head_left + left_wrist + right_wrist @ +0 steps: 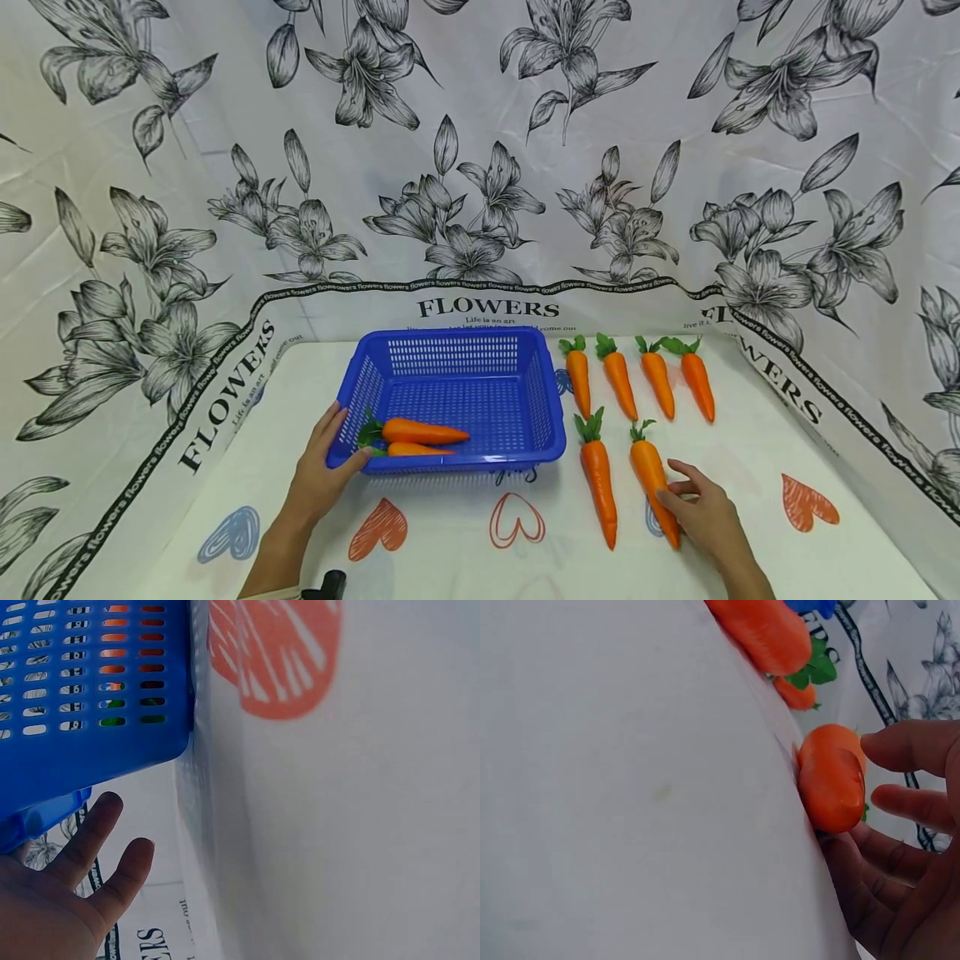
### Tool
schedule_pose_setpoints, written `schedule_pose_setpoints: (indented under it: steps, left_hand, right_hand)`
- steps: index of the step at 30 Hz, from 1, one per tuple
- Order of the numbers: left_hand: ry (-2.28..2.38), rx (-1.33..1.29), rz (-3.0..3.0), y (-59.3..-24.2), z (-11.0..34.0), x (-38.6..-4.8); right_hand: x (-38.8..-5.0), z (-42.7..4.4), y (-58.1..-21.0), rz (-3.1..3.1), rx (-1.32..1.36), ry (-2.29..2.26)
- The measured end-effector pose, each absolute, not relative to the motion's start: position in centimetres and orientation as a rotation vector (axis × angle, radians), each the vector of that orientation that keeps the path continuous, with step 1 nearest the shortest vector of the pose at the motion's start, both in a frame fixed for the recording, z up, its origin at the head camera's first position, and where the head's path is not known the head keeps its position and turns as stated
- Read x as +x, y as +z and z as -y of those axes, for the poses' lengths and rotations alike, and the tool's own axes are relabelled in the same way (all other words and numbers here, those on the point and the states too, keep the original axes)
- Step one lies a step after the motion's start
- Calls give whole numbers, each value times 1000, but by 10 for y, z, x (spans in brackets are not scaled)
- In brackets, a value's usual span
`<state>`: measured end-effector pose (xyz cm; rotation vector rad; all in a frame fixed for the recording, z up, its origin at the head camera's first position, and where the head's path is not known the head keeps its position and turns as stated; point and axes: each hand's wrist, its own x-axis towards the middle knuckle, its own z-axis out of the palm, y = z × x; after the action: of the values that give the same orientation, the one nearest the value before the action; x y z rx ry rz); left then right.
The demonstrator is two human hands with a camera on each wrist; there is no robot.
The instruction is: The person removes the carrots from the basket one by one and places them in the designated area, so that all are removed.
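A blue plastic basket point(480, 461) with slotted walls holds two orange carrots with green tops, one of them point(423, 431) lying behind the other. My left hand point(318, 479) rests at its front left corner, thumb on the rim; the left wrist view shows straight, spread fingers point(124, 881) beside the wall. With thumb and fingers on either side, my right hand point(705, 508) holds the lower part of a carrot point(648, 467) that lies on the cloth. In the right wrist view this carrot's blunt end point(832, 780) sits between thumb and lower fingers. Another carrot point(597, 483) lies to its left.
Several more carrots form a row behind, right of the basket, the rightmost carrot point(697, 385) near the side curtain. White cloth point(585, 575) printed with hearts covers the table. A flower-printed curtain point(480, 200) encloses the back and sides.
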<state>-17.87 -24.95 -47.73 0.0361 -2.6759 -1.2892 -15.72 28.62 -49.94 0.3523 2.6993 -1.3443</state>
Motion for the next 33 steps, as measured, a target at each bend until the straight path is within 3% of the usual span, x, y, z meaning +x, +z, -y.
schedule_pose_setpoints:
  steps: [7, 20, 33]
  left_hand:
    - [-1282, 57, 2687, -480, 250, -180]
    - [-1294, 54, 2688, -475, 249, -179]
    - [-1303, 52, 2675, -476, 250, -178]
  right_hand:
    - [-156, -292, -492, -2630, 411, -1397]
    - [-143, -291, -448, -2706, 429, -1500]
    - [-128, -280, -407, -2812, 188, -1716]
